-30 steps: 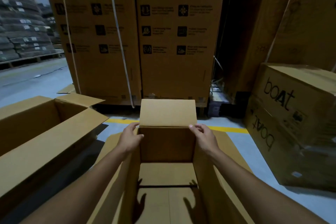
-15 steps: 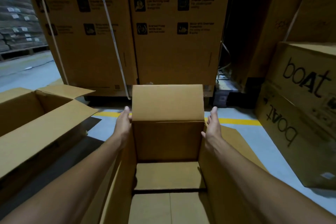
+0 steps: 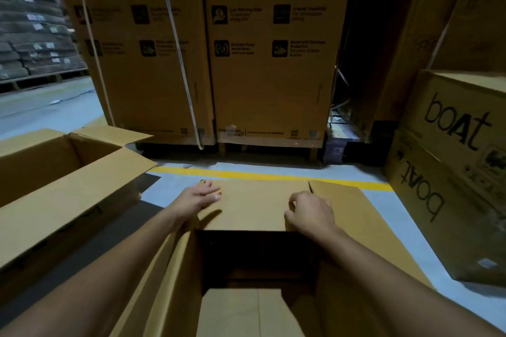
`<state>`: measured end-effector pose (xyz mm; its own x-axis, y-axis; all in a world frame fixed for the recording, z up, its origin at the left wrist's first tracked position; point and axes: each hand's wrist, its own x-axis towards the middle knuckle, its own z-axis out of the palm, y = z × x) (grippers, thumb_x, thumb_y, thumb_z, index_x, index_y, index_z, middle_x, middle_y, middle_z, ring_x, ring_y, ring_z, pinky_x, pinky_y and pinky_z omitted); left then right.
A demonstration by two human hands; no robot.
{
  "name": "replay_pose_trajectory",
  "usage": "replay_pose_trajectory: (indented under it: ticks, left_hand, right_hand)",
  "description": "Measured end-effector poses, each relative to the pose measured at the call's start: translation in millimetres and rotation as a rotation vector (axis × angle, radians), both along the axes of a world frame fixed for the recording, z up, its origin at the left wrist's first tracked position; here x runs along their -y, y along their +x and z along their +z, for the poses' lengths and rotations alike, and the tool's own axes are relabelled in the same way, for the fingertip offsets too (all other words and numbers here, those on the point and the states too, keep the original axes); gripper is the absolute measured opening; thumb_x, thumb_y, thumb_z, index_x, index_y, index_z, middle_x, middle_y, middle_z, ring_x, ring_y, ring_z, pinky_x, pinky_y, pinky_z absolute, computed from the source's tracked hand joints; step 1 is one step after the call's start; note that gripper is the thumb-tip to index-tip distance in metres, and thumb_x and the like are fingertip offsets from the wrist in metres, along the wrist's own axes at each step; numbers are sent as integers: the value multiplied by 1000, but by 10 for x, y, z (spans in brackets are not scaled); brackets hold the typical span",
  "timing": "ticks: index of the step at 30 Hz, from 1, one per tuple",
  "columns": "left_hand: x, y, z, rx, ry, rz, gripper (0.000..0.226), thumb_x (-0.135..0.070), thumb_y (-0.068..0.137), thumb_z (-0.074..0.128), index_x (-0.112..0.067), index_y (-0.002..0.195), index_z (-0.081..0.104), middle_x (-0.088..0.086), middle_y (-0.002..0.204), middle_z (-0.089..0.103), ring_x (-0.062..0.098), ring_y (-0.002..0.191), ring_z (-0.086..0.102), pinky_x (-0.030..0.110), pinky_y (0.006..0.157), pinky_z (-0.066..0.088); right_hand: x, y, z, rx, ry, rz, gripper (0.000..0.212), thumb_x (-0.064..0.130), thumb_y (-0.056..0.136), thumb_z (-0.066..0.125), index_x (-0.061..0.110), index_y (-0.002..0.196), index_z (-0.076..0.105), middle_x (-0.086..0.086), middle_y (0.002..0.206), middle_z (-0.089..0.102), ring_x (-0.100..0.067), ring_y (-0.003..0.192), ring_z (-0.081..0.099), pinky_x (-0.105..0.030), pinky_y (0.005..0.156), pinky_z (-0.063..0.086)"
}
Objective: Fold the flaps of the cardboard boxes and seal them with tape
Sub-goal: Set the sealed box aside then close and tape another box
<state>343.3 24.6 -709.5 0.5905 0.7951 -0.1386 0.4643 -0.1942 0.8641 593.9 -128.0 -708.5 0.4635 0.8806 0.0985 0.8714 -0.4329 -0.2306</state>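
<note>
Head view: a person's two bare forearms reach forward over an open cardboard box (image 3: 241,314) that fills the lower centre of the frame, standing on a grey floor (image 3: 169,189) crossed by a yellow line (image 3: 273,175). The box's far flap (image 3: 254,208) lies folded flat over the far end of the opening. The left hand (image 3: 201,198) rests on the flap's left part with fingers spread and straight. The right hand (image 3: 309,215) sits at the flap's right edge with fingers curled; whether it grips the edge or only presses cannot be told. The right side flap (image 3: 369,227) splays outward just right of the right hand, and the left side flap (image 3: 175,282) stands beside the left forearm; both run lengthwise from near to far, so each hand is nearest the flap on its own side, likely the next to fold inward. No tape shows. A second open box (image 3: 68,186) lies at left, tall printed cartons (image 3: 268,63) stand behind, and cartons marked "boat" (image 3: 451,172) sit at right.
</note>
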Motion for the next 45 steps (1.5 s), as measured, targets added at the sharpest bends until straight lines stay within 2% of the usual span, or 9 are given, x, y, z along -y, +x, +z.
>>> replay_pose_trajectory:
  ticks: [3, 9, 12, 16, 24, 32, 36, 40, 45]
  left_hand:
    - [43, 119, -158, -602, 490, -85, 60, -49, 94, 60, -44, 149, 37, -7, 166, 2, 25, 153, -7, 56, 122, 8]
    - [115, 210, -179, -864, 621, -82, 71, -30, 96, 59, -47, 154, 21, -2, 167, -7, 32, 152, -12, 62, 120, 8]
    - [182, 191, -183, -836, 649, -82, 61, -35, 102, 47, -42, 156, 19, 1, 167, 0, 33, 153, -7, 60, 121, 9]
    - [355, 98, -209, -809, 662, -115, 59, -44, 103, 39, -31, 157, 18, 1, 167, 6, 29, 153, -9, 60, 120, 6]
    - [1203, -366, -191, -416, 399, 117, 67, -54, 104, 25, -21, 160, 9, -4, 167, 3, 18, 153, -4, 54, 122, 4]
    - [2218, -1045, -349, -282, 144, 277, 73, -60, 102, 22, -18, 160, 5, -1, 167, 0, 18, 154, -2, 49, 123, 1]
    - [2498, -1435, -470, -322, 23, 361, 91, -73, 92, 15, -8, 155, 22, 12, 164, 19, 30, 151, 16, 54, 120, 17]
    - [2646, -1808, -490, -400, -89, 470, 76, -62, 99, 34, -6, 150, 29, 19, 153, 37, 42, 138, 35, 55, 114, 28]
    - [2733, -2131, -202, -291, -173, 598, 65, -39, 97, 57, 3, 142, 33, 25, 136, 51, 43, 120, 52, 46, 96, 46]
  right_hand:
    - [4, -60, -177, 144, -166, 86, 34, 36, 90, 58, 25, 122, 62, -4, 125, 57, -23, 120, 55, -64, 119, 5]
    - [30, -153, -218, 304, -364, 146, 61, 45, 95, 54, 22, 150, 41, -17, 165, 21, -31, 152, 21, -73, 113, -12]
    - [52, -229, -174, 216, -330, 142, 62, 45, 97, 53, 18, 150, 39, -16, 166, 17, -32, 154, 11, -70, 116, -7]
    - [210, -392, -165, -36, -304, 210, 70, 45, 101, 51, 18, 158, 21, -13, 169, 2, -33, 156, 2, -59, 121, 17]
    - [793, -838, -26, -309, -181, 273, 69, 61, 104, 26, 19, 160, 25, -7, 170, 6, -26, 156, -1, -54, 123, 17]
    - [1778, -1676, 44, -329, -145, 318, 59, 52, 105, 39, 22, 156, 37, -2, 167, 21, -20, 155, 14, -40, 122, 22]
    - [2221, -2034, 56, -266, -131, 310, 51, 38, 102, 55, 22, 149, 46, -2, 162, 33, -20, 151, 27, -36, 120, 25]
    - [2567, -2284, 119, -271, -170, 286, 42, 33, 100, 58, 22, 140, 57, -2, 155, 44, -21, 143, 40, -36, 116, 33]
    - [2812, -2412, 222, -272, -196, 257, 34, 33, 100, 58, 22, 132, 62, -1, 141, 56, -18, 127, 53, -32, 102, 45]
